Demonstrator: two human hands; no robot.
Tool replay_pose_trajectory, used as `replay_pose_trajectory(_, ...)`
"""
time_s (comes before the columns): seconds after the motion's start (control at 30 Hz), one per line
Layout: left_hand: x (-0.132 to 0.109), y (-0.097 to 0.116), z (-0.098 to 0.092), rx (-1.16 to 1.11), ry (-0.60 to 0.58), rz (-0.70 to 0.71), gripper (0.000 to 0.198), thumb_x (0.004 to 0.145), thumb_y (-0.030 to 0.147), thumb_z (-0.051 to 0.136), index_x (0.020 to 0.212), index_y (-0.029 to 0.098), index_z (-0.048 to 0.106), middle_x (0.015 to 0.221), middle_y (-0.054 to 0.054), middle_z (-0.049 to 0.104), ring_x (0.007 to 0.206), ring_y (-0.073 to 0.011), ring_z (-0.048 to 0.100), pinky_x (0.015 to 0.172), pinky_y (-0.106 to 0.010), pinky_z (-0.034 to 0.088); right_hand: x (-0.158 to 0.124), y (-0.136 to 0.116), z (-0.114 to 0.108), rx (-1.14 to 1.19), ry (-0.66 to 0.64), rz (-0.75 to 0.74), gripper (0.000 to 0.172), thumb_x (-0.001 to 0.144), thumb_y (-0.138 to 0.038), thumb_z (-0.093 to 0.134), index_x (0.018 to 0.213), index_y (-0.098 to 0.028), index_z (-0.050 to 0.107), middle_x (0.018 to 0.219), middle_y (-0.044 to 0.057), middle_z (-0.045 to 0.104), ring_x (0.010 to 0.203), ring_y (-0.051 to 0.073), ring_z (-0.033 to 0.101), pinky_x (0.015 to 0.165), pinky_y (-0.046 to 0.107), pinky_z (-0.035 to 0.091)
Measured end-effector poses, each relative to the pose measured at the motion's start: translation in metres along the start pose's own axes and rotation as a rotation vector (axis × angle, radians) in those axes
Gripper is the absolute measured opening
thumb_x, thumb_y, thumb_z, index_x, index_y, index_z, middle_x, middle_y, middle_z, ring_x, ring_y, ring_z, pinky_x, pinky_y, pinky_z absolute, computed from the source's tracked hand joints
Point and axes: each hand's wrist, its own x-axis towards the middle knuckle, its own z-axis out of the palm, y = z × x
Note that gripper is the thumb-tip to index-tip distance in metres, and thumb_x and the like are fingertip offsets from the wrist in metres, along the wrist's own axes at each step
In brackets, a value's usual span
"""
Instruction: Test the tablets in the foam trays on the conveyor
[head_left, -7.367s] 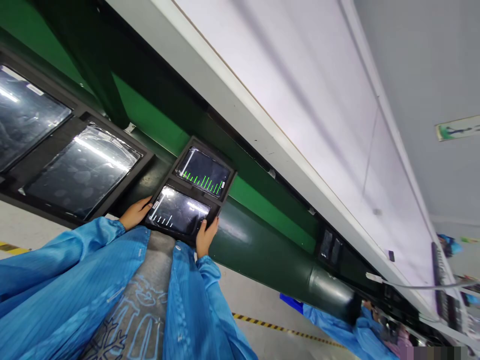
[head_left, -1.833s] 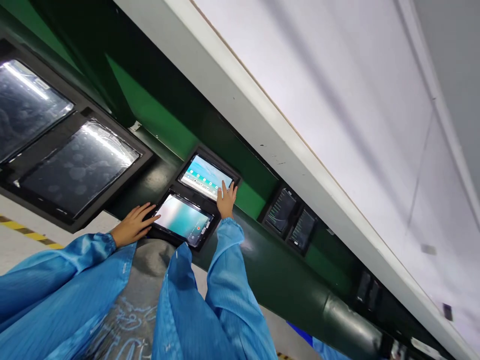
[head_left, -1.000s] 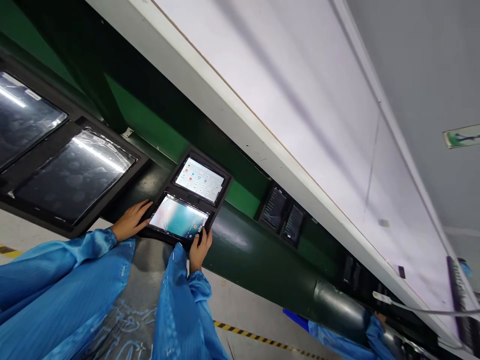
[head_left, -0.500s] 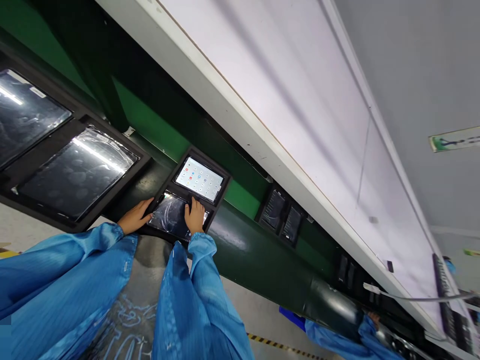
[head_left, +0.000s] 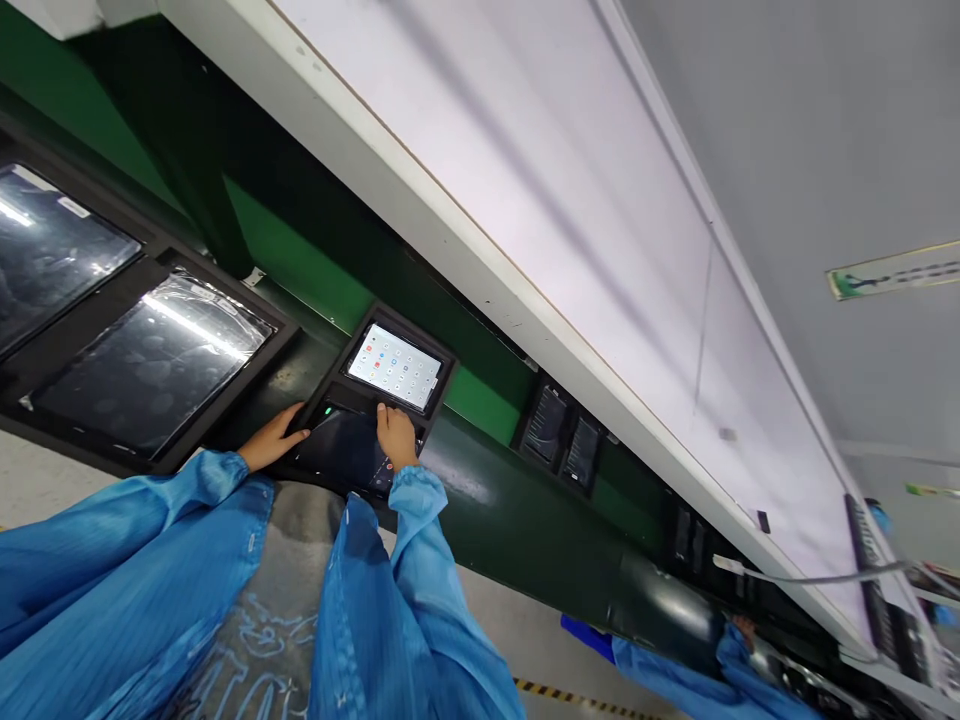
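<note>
A black tray (head_left: 361,397) on the dark green bench holds two tablets. The upper tablet (head_left: 395,366) is lit, with rows of app icons on a white screen. Below it, the lower tablet (head_left: 341,447) has a dark screen with a small green spot at its top left and small marks near its right end. My left hand (head_left: 271,440) straddles the tray's left rim, thumb on the inner side and fingers along the outside. My right hand (head_left: 397,436) rests over the right part of the lower tablet, its fingers loosely bent and partly covering the screen.
A larger black tray (head_left: 169,458) with two film-covered tablets stands to the left. Another tray with two devices (head_left: 562,435) sits further right along the bench (head_left: 510,510). A white ledge (head_left: 420,215) overhangs the bench. A co-worker's blue sleeve (head_left: 675,685) shows at the lower right.
The lower tablet's screen has gone from glare and arc-shaped reflections to a darker picture with a green spot. My right hand has shifted slightly right, its fingers more bent. The view has moved slightly.
</note>
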Motion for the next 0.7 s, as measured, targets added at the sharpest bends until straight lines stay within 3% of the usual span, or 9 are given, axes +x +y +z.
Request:
replay_pose_trajectory(0.17, -0.011, 0.004, -0.009, -0.078, -0.008, -0.045, 0.069, 0.099, 0.068, 0.038, 0.144, 0.017, 0.046, 0.149, -0.017, 0.048, 0.139, -0.0312, 0.047, 0.118, -0.060, 0.035, -0.055, -0.009, -0.027, 0.047, 0.010, -0.034, 0.047, 0.107, -0.039, 0.037, 0.085, -0.019, 0.073, 0.086, 0.008, 0.068, 0.088, 0.022, 0.063, 0.084, 0.033, 0.046)
replay_pose_trajectory(0.37, -0.015, 0.004, -0.012, -0.093, -0.039, -0.079, 0.067, 0.098, 0.067, 0.043, 0.140, 0.017, 0.051, 0.147, -0.016, 0.051, 0.139, -0.0309, 0.046, 0.119, -0.060, 0.032, -0.103, -0.024, -0.036, 0.126, 0.071, 0.023, 0.045, 0.108, -0.035, 0.034, 0.090, -0.019, 0.072, 0.094, 0.007, 0.067, 0.093, 0.021, 0.061, 0.085, 0.032, 0.046)
replay_pose_trajectory(0.53, -0.013, 0.006, -0.011, -0.068, -0.037, -0.067, 0.070, 0.097, 0.070, 0.042, 0.140, 0.016, 0.052, 0.145, -0.016, 0.053, 0.137, -0.0304, 0.049, 0.118, -0.059, 0.035, -0.100, -0.022, -0.033, 0.151, 0.090, 0.037, 0.045, 0.109, -0.033, 0.033, 0.088, -0.020, 0.071, 0.093, 0.006, 0.068, 0.092, 0.020, 0.060, 0.085, 0.031, 0.045)
replay_pose_trajectory(0.7, -0.014, 0.007, -0.010, -0.074, -0.036, -0.055, 0.067, 0.097, 0.067, 0.044, 0.140, 0.016, 0.051, 0.145, -0.016, 0.052, 0.138, -0.0311, 0.048, 0.118, -0.060, 0.034, -0.067, -0.009, -0.022, 0.109, 0.061, 0.008, 0.043, 0.108, -0.033, 0.035, 0.087, -0.021, 0.070, 0.089, 0.006, 0.069, 0.092, 0.022, 0.058, 0.085, 0.032, 0.043)
